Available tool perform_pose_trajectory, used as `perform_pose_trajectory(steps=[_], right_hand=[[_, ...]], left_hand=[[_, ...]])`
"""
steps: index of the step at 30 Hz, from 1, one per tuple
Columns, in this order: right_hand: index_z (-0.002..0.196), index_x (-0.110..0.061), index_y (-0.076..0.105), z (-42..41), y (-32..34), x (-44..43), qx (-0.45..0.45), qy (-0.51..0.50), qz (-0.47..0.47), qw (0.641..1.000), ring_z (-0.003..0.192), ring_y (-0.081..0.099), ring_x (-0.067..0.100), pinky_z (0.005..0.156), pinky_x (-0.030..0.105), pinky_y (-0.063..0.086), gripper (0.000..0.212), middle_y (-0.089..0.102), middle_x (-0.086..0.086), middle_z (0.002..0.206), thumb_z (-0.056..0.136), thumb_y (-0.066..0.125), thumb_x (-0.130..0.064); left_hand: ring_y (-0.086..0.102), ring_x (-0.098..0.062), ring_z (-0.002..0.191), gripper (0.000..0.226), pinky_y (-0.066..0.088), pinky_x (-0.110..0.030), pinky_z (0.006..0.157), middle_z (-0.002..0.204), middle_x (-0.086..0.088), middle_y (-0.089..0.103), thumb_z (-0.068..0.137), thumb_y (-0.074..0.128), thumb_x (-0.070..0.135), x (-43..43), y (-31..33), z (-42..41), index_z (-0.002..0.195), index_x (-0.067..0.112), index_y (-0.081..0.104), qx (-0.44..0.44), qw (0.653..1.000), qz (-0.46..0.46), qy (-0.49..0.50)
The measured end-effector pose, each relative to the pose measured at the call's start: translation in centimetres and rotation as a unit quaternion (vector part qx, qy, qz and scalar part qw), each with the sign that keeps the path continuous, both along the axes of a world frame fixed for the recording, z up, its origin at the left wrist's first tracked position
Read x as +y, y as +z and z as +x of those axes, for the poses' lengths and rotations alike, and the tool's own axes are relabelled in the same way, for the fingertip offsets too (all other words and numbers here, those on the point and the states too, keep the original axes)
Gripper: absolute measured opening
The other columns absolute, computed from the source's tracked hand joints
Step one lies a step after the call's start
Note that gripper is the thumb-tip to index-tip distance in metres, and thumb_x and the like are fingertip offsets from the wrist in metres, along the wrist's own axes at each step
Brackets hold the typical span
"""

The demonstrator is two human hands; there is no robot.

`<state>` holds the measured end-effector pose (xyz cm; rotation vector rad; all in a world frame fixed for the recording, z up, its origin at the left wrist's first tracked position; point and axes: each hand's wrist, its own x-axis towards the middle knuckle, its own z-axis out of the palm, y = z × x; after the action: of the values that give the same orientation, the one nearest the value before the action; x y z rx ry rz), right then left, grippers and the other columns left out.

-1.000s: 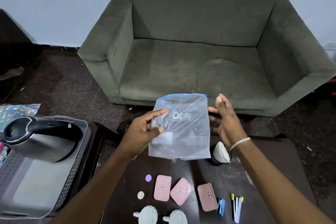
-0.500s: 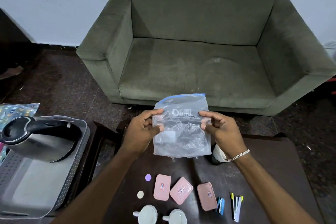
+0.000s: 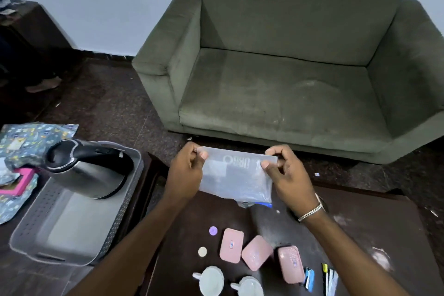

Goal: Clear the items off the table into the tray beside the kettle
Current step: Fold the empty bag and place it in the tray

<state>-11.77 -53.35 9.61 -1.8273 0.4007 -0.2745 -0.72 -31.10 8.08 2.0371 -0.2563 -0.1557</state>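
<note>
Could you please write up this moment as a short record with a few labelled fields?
held item: clear plastic bag, folded over, gripped at its top corners
left hand: pinches the bag's left corner
right hand: pinches the bag's right corner
tray: grey, left of the table, holds only the kettle
on the table: three pink cases, two white cups, two small round discs, pens
background: green sofa

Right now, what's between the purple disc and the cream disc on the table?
Nothing: in the head view, bare dark table separates the purple disc from the cream disc.
</note>
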Motion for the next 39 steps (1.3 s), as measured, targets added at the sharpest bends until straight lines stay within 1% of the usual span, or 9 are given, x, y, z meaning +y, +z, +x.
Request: perform_pose_trajectory(steps=[3,7,10,12,15,25,31,35,39], right_hand=[[0.11,-0.033,0.057,2.2,-0.5,4.3,-0.012,-0.016,0.064,0.998,0.072,0.061,0.031,0.066,0.046,0.053,0.034,0.063,0.03,0.088,0.092,0.069,-0.007],[0.086,-0.019,0.075,5.3,-2.1,11.9,0.001,0.017,0.055,0.998,0.075,0.065,0.004,0.071,0.02,0.049,0.021,0.074,-0.008,0.082,0.085,0.073,0.001],[0.093,-0.017,0.08,7.2,-3.5,18.2,0.049,0.071,0.044,0.995,0.081,0.067,0.004,0.076,0.02,0.049,0.019,0.073,-0.003,0.091,0.08,0.08,-0.004],[0.106,-0.011,0.077,8.4,-4.8,22.2,0.072,0.132,0.032,0.988,0.073,0.06,-0.003,0.071,0.014,0.045,0.032,0.064,-0.002,0.094,0.076,0.082,0.0],[0.121,-0.001,0.069,9.7,-6.3,28.2,0.111,0.218,0.004,0.97,0.069,0.056,-0.004,0.068,0.006,0.041,0.048,0.053,0.001,0.1,0.074,0.077,0.006],[0.105,-0.002,0.058,10.6,-10.8,42.0,0.212,0.319,-0.184,0.905,0.099,0.061,0.042,0.087,0.042,0.05,0.024,0.043,0.015,0.124,0.082,0.058,0.002],[0.117,-0.005,0.066,10.5,-12.5,44.3,0.202,0.367,-0.388,0.821,0.113,0.051,0.038,0.093,0.043,0.047,0.028,0.048,0.017,0.131,0.093,0.051,-0.005],[0.093,-0.016,0.073,10.7,-12.3,45.2,0.12,0.323,-0.479,0.808,0.106,0.039,0.032,0.083,0.046,0.035,0.014,0.045,0.009,0.119,0.085,0.062,-0.019],[0.107,-0.02,0.072,11.1,-13.2,45.0,0.128,0.407,-0.472,0.771,0.122,0.036,0.037,0.099,0.057,0.027,0.026,0.054,0.008,0.124,0.083,0.063,-0.016]], left_hand=[[0.054,-0.002,0.068,0.019,0.045,-0.029,0.07,0.074,0.008,0.057,0.094,0.065,0.008,4.0,0.3,1.0,0.095,0.017,0.048,-0.013,0.998,0.012,0.053],[0.067,-0.019,0.085,0.028,0.053,-0.043,0.087,0.082,0.001,0.071,0.085,0.055,-0.013,12.0,0.4,2.8,0.08,0.013,0.064,-0.019,0.996,0.085,-0.002],[0.07,-0.011,0.095,0.012,0.054,-0.035,0.091,0.098,0.004,0.075,0.084,0.069,0.011,19.0,0.6,4.1,0.092,0.018,0.075,0.027,0.994,0.104,-0.022],[0.068,-0.009,0.101,0.031,0.053,-0.031,0.088,0.11,0.007,0.072,0.077,0.077,0.034,23.7,0.9,5.1,0.106,0.022,0.075,0.067,0.986,0.145,-0.046],[0.059,-0.016,0.12,0.057,0.045,-0.019,0.091,0.132,0.001,0.062,0.073,0.085,0.023,29.7,0.2,6.6,0.128,0.018,0.068,0.093,0.962,0.241,-0.086],[0.051,-0.026,0.133,0.071,0.038,-0.028,0.104,0.149,-0.003,0.048,0.077,0.069,-0.003,39.3,-7.2,7.8,0.145,0.015,0.055,0.117,0.875,0.449,-0.14],[0.025,-0.04,0.143,0.079,0.032,-0.053,0.115,0.165,-0.004,0.019,0.084,0.079,0.039,38.8,-10.8,5.5,0.152,0.041,0.039,0.063,0.782,0.612,-0.097],[0.056,-0.039,0.118,0.054,0.054,-0.05,0.091,0.132,-0.013,0.046,0.09,0.073,0.045,38.2,-11.5,5.2,0.134,0.021,0.053,0.08,0.827,0.553,-0.059],[0.05,-0.043,0.127,0.065,0.048,-0.049,0.101,0.136,-0.014,0.045,0.089,0.071,0.054,38.6,-12.0,4.9,0.139,0.019,0.05,0.153,0.825,0.536,-0.096]])
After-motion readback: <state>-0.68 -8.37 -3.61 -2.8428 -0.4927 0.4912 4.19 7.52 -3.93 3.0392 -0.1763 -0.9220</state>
